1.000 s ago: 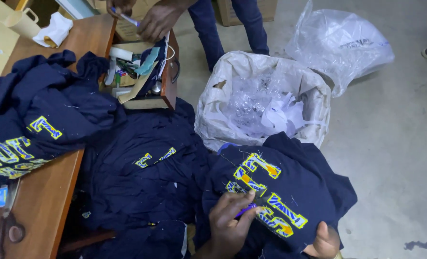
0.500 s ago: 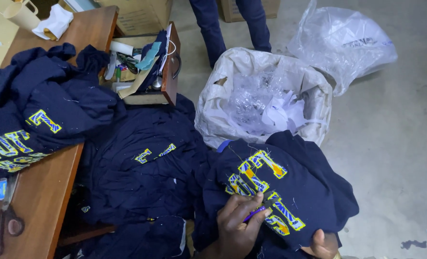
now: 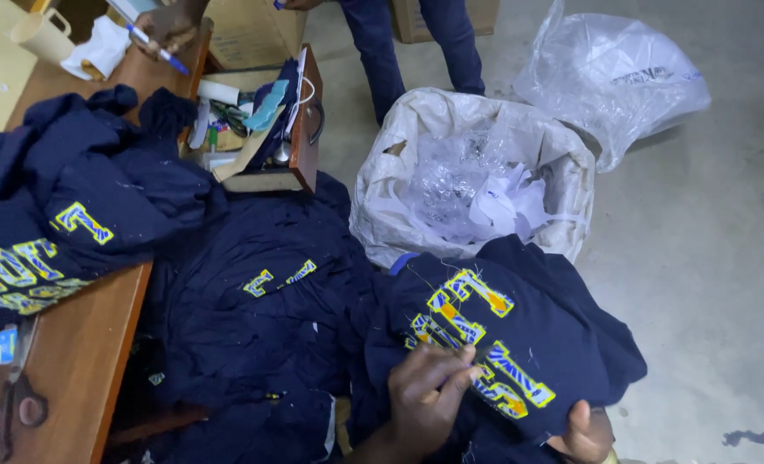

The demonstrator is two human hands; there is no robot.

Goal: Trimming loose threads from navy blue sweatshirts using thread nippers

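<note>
Concrete floor runs under everything, with a white sack (image 3: 476, 185) of clear plastic scraps at twelve o'clock from the hands and a wooden desk (image 3: 81, 361) at nine. A navy shirt (image 3: 519, 344) with yellow-and-blue letters lies draped low in view. The left hand (image 3: 429, 395) rests on the lettering, fingers curled close; the purple tool seen between them half a second ago no longer shows, so whether they pinch anything I cannot tell. The right hand (image 3: 584, 430) grips the shirt's edge from beneath at four o'clock, thumb up. The view has swung slightly; up at eleven o'clock another person's hand (image 3: 169, 27) has come back over the desk — holding a blue pen (image 3: 158, 50). Work on the letters looks ongoing.
</note>
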